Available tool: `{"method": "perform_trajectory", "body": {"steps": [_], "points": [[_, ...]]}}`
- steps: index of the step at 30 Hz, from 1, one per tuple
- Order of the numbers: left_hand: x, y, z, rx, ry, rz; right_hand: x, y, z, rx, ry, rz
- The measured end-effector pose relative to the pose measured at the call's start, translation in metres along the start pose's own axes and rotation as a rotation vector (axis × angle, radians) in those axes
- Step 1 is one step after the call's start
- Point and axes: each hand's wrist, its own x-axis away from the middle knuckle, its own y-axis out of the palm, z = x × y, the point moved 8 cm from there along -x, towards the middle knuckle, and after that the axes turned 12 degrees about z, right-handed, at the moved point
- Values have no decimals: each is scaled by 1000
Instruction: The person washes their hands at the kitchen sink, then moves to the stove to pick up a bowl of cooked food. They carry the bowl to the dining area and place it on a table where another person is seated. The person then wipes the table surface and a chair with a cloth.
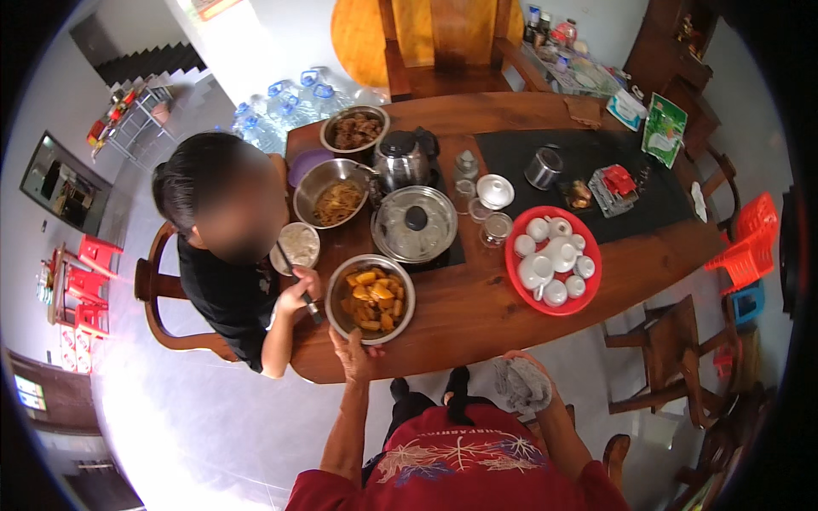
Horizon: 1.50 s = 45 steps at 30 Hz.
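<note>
A steel bowl of yellow-brown cooked chunks stands at the table's near left corner. My left hand grips its near rim, with fingers closed against the bowl. Off the table's front edge, my right hand is wrapped around a crumpled grey cloth. Just left of the bowl, another person's hand holds a dark, slim utensil by a white bowl of rice.
A glass-lidded pot, kettle, noodle-like dish in a steel bowl and meat bowl crowd the table's left half. A red tray of white cups sits right. The seated person is close left; a wooden chair stands right.
</note>
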Motion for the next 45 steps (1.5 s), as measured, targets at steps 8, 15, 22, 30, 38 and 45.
{"method": "perform_trajectory", "body": {"steps": [8,15,22,30,38,45], "points": [[-1,5,-2,-47,-7,34,-12,-6,-3,-6,48,35],[4,0,-17,34,-220,77,-20,-56,24,167,7,352],[69,-41,-50,-299,-337,-240,0,-62,34,649,-295,474],[188,104,-71,-218,-937,-533,31,61,0,1388,-830,206],[215,166,-116,-500,-462,-694,76,20,-49,1211,-716,246],[264,258,-155,-677,-92,-856,102,-75,-146,1196,-636,299]]}}
